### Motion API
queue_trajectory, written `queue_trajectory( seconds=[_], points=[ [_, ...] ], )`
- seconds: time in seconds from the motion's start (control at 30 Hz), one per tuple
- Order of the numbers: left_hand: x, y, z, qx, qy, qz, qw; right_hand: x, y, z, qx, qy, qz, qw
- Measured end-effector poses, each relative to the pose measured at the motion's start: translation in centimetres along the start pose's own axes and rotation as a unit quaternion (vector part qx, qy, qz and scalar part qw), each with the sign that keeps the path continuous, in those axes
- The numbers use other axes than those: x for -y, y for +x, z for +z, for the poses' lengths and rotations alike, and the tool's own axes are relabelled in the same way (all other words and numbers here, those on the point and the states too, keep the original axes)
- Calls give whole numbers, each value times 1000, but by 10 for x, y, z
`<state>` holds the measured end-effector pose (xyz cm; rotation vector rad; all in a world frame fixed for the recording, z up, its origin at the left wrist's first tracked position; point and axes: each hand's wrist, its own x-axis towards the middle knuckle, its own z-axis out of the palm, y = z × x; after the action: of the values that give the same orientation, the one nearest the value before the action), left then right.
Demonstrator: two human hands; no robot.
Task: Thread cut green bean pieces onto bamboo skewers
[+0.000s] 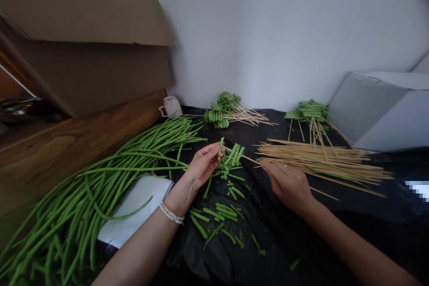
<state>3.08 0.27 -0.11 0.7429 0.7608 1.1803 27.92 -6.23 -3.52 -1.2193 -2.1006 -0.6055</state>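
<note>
My left hand (203,163) pinches a short green bean piece (221,145) upright at its fingertips. My right hand (288,182) grips a thin bamboo skewer (250,158) that carries several bean pieces (234,154) near its tip. The skewer's point lies close to the piece in my left hand. Cut bean pieces (217,214) are scattered on the black plastic sheet (234,254) below both hands. A bead bracelet sits on my left wrist.
A big heap of long green beans (100,178) lies at the left, partly over a white board (134,205). Loose skewers (321,161) lie at the right. Two bundles of filled skewers (228,111) (310,114) rest by the wall. Cardboard box upper left, grey box at right.
</note>
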Motion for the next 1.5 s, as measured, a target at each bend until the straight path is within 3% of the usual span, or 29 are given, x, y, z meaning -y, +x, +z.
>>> queue_trajectory(
  seconds=[0.53,1.5],
  points=[
    [1,-3,4,-11,60,47,997,2,3,-3,-11,-10,-10,1000],
    [5,0,0,-13,106,60,992,3,1,-1,-9,10,-16,1000]
  ],
)
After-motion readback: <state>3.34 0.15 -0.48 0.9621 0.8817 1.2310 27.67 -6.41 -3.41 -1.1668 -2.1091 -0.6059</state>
